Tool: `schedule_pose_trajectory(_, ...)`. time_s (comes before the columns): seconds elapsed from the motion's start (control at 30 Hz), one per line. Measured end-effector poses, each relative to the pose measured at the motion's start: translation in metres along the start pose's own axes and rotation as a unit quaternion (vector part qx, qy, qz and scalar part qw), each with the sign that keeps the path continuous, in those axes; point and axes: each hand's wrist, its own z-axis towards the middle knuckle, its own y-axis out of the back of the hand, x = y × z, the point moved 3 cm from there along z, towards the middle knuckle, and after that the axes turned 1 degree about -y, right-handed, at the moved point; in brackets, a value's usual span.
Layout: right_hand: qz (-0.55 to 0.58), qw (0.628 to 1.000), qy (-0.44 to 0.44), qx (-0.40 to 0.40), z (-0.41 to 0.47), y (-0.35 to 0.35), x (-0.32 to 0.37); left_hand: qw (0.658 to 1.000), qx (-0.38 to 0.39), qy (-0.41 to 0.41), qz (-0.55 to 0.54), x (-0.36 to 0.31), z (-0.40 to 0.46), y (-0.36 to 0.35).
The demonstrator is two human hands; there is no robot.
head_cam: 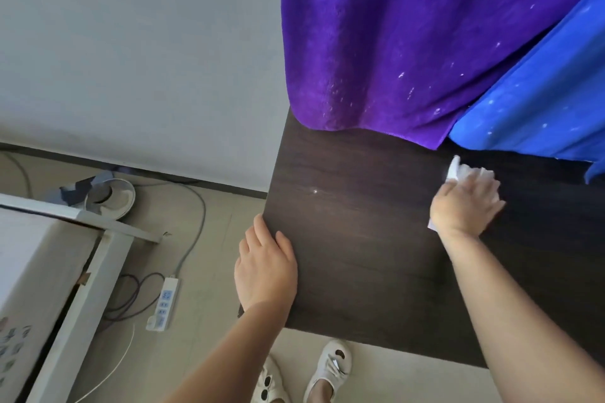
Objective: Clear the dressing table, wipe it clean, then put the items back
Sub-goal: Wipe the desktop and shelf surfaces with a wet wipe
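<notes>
Both hands are working: the left hand (265,267) is lying flat and relaxed on the dressing table (353,239) edge, probably steadying, while the right hand (466,203), seemingly flat, is pressing a white wipe (458,170) near the purple cloth (376,42).

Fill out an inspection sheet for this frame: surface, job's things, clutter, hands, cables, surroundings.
Surface: dark wood dressing table, bare where visible, with a small pale speck near its middle.
Job's things: white wipe under the right hand; no removed items in view.
Clutter: purple cloth and blue cloth hang down to the table's far edge.
Hands: left hand rests flat on the table's left edge; right hand presses the wipe to the tabletop.
Cables: white power strip on the floor with a grey cord, dark looped cable and thin white cable.
Surroundings: grey wall, tiled floor, round fan base, white furniture at left, white shoes below.
</notes>
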Motion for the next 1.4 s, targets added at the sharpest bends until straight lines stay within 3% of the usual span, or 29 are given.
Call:
schedule_pose_trajectory(0.1,-0.004,0.969,0.246,0.036,-0.048,-0.041,0.107,1.0,0.003,0.003,0.006,0.001,0.001,-0.001)
schedule_pose_trajectory(0.2,-0.032,0.853,0.503,0.134,-0.083,-0.061,0.187,1.0,0.006,0.002,0.007,0.001,0.0,-0.001)
schedule_pose_trajectory(0.27,-0.051,0.798,0.577,0.168,-0.065,-0.059,0.199,1.0,0.0,0.001,0.005,0.002,0.001,-0.002)
schedule_pose_trajectory(0.33,-0.052,0.794,0.578,0.18,-0.034,-0.051,0.177,1.0,-0.004,0.002,0.002,0.003,0.002,-0.003)
schedule_pose_trajectory(0.43,-0.052,0.845,0.515,0.135,0.0,-0.037,0.106,1.0,-0.003,0.001,-0.001,0.004,0.002,-0.003)
schedule_pose_trajectory(0.5,-0.041,0.904,0.416,0.092,0.012,-0.026,0.051,1.0,-0.003,0.001,-0.005,0.004,0.002,-0.003)
schedule_pose_trajectory(0.57,-0.033,0.963,0.265,0.044,0.008,-0.016,0.008,1.0,-0.004,-0.004,-0.005,0.004,0.002,-0.003)
schedule_pose_trajectory(0.63,-0.019,0.986,0.162,0.015,-0.024,-0.016,0.001,1.0,0.001,-0.003,-0.009,0.003,0.001,-0.001)
schedule_pose_trajectory(0.67,-0.011,0.986,0.167,0.009,-0.048,-0.019,0.011,1.0,0.005,-0.003,-0.009,0.003,0.001,-0.001)
schedule_pose_trajectory(0.73,-0.012,0.963,0.267,0.018,-0.102,-0.031,0.049,1.0,0.016,-0.002,-0.01,0.003,0.001,0.0)
schedule_pose_trajectory(0.77,-0.018,0.935,0.351,0.038,-0.127,-0.039,0.07,1.0,0.021,0.001,-0.014,0.004,0.002,0.0)
schedule_pose_trajectory(0.83,-0.029,0.843,0.525,0.116,-0.153,-0.05,0.109,0.999,0.027,0.008,-0.025,0.003,0.001,0.0)
schedule_pose_trajectory(0.87,-0.032,0.802,0.578,0.148,-0.146,-0.05,0.124,0.999,0.027,0.009,-0.03,0.002,0.001,0.001)
schedule_pose_trajectory(0.9,-0.038,0.784,0.601,0.152,-0.13,-0.05,0.134,0.999,0.026,0.011,-0.032,0.002,0.001,0.001)
schedule_pose_trajectory(0.93,-0.048,0.789,0.596,0.14,-0.108,-0.05,0.142,0.999,0.024,0.012,-0.033,0.001,0.001,0.002)
schedule_pose_trajectory(1.07,-0.052,0.904,0.407,0.122,-0.029,-0.051,0.149,0.999,0.028,0.009,-0.045,0.002,0.0,0.002)
schedule_pose_trajectory(1.13,-0.056,0.906,0.399,0.125,-0.045,-0.053,0.147,0.997,0.029,0.006,-0.067,0.001,0.001,0.002)
schedule_pose_trajectory(1.2,-0.073,0.86,0.488,0.132,-0.095,-0.053,0.131,0.991,0.037,0.023,-0.125,0.006,0.001,0.004)
schedule_pose_trajectory(1.27,-0.079,0.769,0.616,0.151,-0.156,-0.049,0.1,0.96,0.067,0.06,-0.266,0.021,0.002,0.008)
schedule_pose_trajectory(1.37,-0.093,0.622,0.749,0.209,-0.175,-0.04,0.08,0.826,0.163,0.134,-0.522,0.041,0.001,0.017)
schedule_pose_trajectory(1.4,-0.102,0.602,0.763,0.21,-0.16,-0.039,0.092,0.801,0.181,0.147,-0.551,0.047,0.0,0.018)
